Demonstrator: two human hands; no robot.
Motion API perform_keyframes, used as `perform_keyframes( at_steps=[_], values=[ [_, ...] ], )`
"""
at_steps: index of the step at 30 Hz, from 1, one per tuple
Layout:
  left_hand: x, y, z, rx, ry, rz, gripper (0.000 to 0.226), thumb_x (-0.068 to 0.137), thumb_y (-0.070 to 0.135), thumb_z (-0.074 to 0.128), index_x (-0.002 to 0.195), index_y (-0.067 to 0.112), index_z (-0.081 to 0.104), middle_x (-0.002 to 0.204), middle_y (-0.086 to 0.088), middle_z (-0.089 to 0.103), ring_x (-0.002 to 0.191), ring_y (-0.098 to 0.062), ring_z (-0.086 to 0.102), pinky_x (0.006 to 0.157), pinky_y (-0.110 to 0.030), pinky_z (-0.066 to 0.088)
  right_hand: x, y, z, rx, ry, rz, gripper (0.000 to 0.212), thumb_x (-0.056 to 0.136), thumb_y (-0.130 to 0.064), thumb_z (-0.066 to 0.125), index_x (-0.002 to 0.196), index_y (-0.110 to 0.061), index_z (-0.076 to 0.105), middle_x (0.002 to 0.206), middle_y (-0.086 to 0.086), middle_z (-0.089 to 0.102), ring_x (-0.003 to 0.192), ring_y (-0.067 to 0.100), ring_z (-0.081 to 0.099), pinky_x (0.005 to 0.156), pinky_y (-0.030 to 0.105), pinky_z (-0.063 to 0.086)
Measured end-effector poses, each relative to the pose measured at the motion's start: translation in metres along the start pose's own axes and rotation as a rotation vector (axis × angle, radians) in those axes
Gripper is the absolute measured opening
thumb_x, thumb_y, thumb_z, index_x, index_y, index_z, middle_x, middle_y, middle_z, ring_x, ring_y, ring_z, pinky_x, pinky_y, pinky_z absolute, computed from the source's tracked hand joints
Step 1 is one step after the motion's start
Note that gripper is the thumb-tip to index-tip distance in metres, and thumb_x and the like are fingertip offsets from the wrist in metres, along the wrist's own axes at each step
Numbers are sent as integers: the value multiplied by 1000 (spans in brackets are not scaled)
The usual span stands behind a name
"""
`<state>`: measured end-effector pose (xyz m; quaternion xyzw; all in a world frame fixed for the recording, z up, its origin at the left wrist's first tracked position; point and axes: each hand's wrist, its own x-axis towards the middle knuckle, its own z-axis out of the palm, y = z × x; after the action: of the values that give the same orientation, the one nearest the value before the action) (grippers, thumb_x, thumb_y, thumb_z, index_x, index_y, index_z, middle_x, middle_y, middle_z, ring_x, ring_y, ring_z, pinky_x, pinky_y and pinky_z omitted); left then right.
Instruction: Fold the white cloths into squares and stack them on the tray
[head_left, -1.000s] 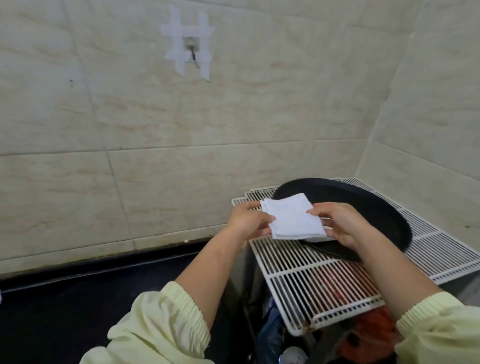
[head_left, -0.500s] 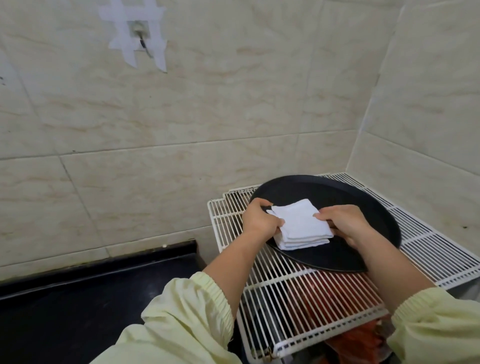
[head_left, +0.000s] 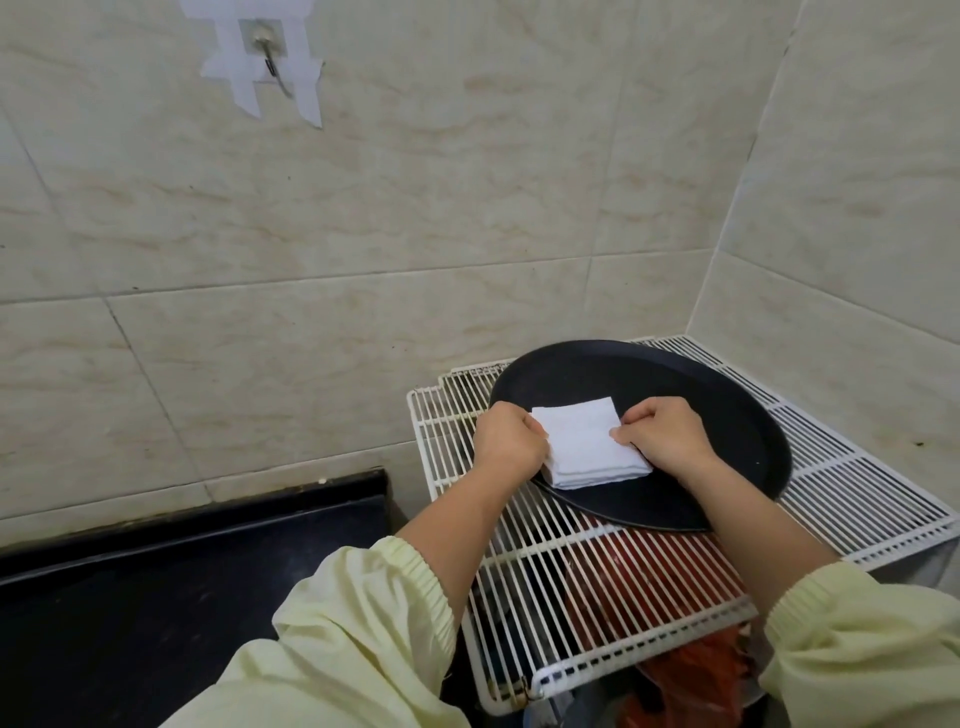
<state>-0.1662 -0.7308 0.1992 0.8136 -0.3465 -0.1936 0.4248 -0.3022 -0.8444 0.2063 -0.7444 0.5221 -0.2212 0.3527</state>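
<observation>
On the near-left part of the tray, both hands are at the white cloths (head_left: 582, 441).

Grip: left hand (head_left: 506, 439) is clenched on the left edge of the folded pile, knuckles toward the camera. Its fingertips are hidden behind the hand, so how deep the hold goes cannot be read. Right hand (head_left: 662, 434) has its fingers curled and pinches the right edge, its fingertips on the top layer.

Cloths: folded square, several layers visible at the near edge, lying flat on the tray. The far corners are free of both hands.

Tray (head_left: 727, 405): round, black, shallow rim. The rest of its surface is bare. Its near rim is crossed by the right forearm, and its left rim is covered by the left hand.

Support: the tray sits on a white wire rack (head_left: 857, 467) pushed into the corner of the tiled wall (head_left: 363, 234). The tray's near edge lies about midway across the rack.

Below the rack: red items (head_left: 649, 571) show through the wires, too broken up by the grid to identify. An orange-red bag (head_left: 691, 670) shows beyond the rack's front edge.

Left of the rack: black counter (head_left: 156, 597), running along the wall.

Upper left of the wall: metal hook (head_left: 270, 52), fixed with strips of white tape.

Both forearms are bare; pale yellow sleeves (head_left: 358, 623) are pushed up toward the elbows.
</observation>
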Motion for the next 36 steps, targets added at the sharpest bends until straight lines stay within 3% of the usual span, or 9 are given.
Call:
perform_keyframes(
  at_steps=[5, 10, 16, 20, 22, 26, 31, 36],
  values=[
    [-3, -2, -24, 15, 50, 56, 9, 84, 10, 66, 87, 14, 73, 93, -5, 72, 89, -21, 66, 78, -30, 55, -10, -26, 2, -101, 146, -196, 14, 81, -12, 69, 95, -14, 69, 98, 3, 69, 94, 20, 63, 82, 30, 48],
    [-11, -32, -77, -11, 149, 25, 8, 85, 14, 66, 91, 13, 71, 88, -6, 71, 85, -21, 66, 72, -28, 50, -40, -85, 41, -63, -80, -337, 14, 78, -11, 73, 91, -11, 72, 90, 4, 72, 92, 20, 65, 89, 35, 51],
    [-43, -98, -157, 50, 278, -63, 21, 84, 7, 58, 99, 9, 73, 100, -12, 72, 98, -25, 65, 80, -22, 44, -85, -139, 120, -157, -245, -453, 10, 79, -10, 70, 85, -4, 74, 83, 10, 70, 79, 15, 59, 69, 26, 42],
    [-80, -157, -214, 100, 342, -135, 21, 84, 8, 56, 97, 12, 72, 95, -10, 72, 92, -25, 65, 71, -21, 42, -130, -163, 193, -208, -429, -457, 10, 81, -12, 68, 85, -3, 72, 79, 11, 66, 79, 18, 59, 67, 25, 39],
    [-100, -189, -243, 133, 372, -179, 21, 83, 9, 57, 98, 13, 71, 97, -8, 72, 94, -26, 65, 74, -23, 44, -158, -174, 228, -240, -493, -474, 6, 82, -16, 69, 79, -10, 69, 78, 8, 63, 79, 19, 58, 67, 24, 39],
    [-146, -254, -298, 161, 389, -251, 22, 81, 10, 57, 95, 15, 72, 99, -6, 72, 97, -25, 65, 78, -24, 47, -218, -190, 296, -268, -562, -497, 11, 83, -21, 68, 78, -12, 68, 75, 5, 63, 76, 20, 58, 66, 25, 38],
    [-206, -331, -367, 193, 376, -325, 21, 82, 9, 56, 96, 15, 71, 100, -2, 70, 98, -20, 63, 76, -21, 43, -298, -210, 380, -238, -625, -446, 13, 82, -25, 70, 89, -14, 66, 87, 1, 63, 87, 19, 59, 71, 23, 38],
    [-251, -393, -422, 180, 408, -406, 18, 84, 11, 57, 97, 14, 70, 102, -4, 70, 99, -22, 63, 82, -28, 48, -360, -234, 445, -221, -696, -424, 11, 84, -23, 68, 81, -16, 60, 85, 0, 62, 82, 18, 57, 70, 23, 38]
  ],
)
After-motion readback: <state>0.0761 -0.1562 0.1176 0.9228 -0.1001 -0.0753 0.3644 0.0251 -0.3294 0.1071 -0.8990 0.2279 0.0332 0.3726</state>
